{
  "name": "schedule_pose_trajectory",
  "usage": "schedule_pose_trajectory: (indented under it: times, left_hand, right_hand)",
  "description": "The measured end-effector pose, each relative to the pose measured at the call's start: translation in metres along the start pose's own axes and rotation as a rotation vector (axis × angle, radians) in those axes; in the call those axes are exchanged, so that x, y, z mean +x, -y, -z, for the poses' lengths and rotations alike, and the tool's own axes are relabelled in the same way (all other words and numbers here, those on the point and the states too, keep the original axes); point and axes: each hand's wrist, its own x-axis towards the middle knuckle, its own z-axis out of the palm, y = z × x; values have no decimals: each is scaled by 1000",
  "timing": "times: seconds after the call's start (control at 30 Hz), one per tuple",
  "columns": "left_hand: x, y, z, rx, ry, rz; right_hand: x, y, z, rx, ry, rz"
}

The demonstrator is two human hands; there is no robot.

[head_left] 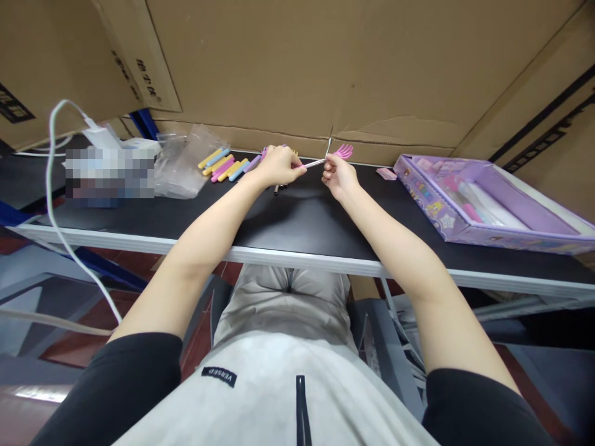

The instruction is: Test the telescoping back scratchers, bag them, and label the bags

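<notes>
My left hand [279,166] is closed over a bunch of small coloured pieces at the back of the black table [297,217]. It also pinches one end of a thin white stick [315,163]. My right hand [338,173] pinches the stick's other end, where a pink comb-like piece [344,150] sticks up above the fingers. A few short dark tubes [280,188] lie on the table just under my left hand.
Several pastel sticks [227,166] lie beside a clear plastic bag [183,162] at back left. A white charger and cable [95,133] sit far left. An open purple toy box [483,198] stands at right. Cardboard boxes [325,62] wall the back.
</notes>
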Motion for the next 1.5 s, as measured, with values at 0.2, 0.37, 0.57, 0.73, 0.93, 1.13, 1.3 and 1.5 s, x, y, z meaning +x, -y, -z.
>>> schedule_pose_trajectory:
  times: [0.2, 0.37, 0.57, 0.73, 0.93, 1.13, 1.3, 1.5]
  left_hand:
    - [-10, -31, 0, -120, 96, 113]
    - [-9, -34, -10, -201, 54, 234]
    - [-8, -33, -22, -305, 105, 354]
    - [-12, -47, -23, -532, 190, 383]
    - [-15, -55, -24, -697, 254, 402]
    - [-11, -49, -34, -626, 212, 374]
    - [-6, -31, -39, -367, 178, 199]
    - [-4, -18, -38, -150, 126, -24]
  right_hand:
    - [3, -1, 1, -105, 18, -73]
    - [-8, -3, -4, -197, 92, -113]
    - [-11, -6, -4, -220, 163, -200]
    - [-4, -4, 2, -264, 107, -205]
    - [-2, 0, 7, -460, 120, -206]
    - [13, 1, 18, -685, -27, -82]
    - [38, 0, 42, -971, -135, 61]
    - [39, 6, 49, -1348, -69, 128]
